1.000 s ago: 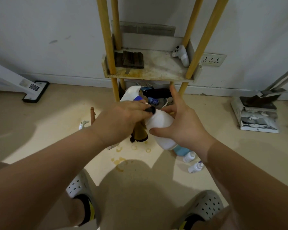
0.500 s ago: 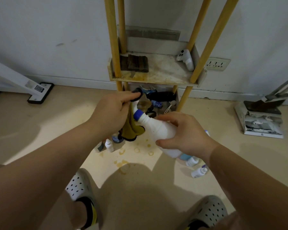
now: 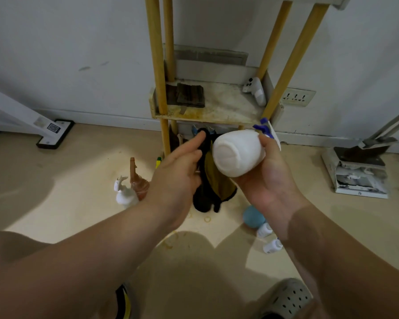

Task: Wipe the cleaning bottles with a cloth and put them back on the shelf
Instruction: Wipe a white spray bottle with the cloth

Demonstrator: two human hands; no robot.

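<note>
Head camera: I see my right hand curled around a white bottle, its base turned toward me, held in front of the stained shelf. My left hand grips a dark and mustard cloth, which hangs just left of the bottle. A spray bottle stands on the floor.

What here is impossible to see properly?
Head view:
The white bottle shows only its base; any label faces away.
Its blue spray head sits mostly behind the bottle and the right hand.
The shelf unit is cut off above by the top edge; its bottom level is hidden by the left hand, cloth and bottle.
Any print on the small floor bottles is too small.
</note>
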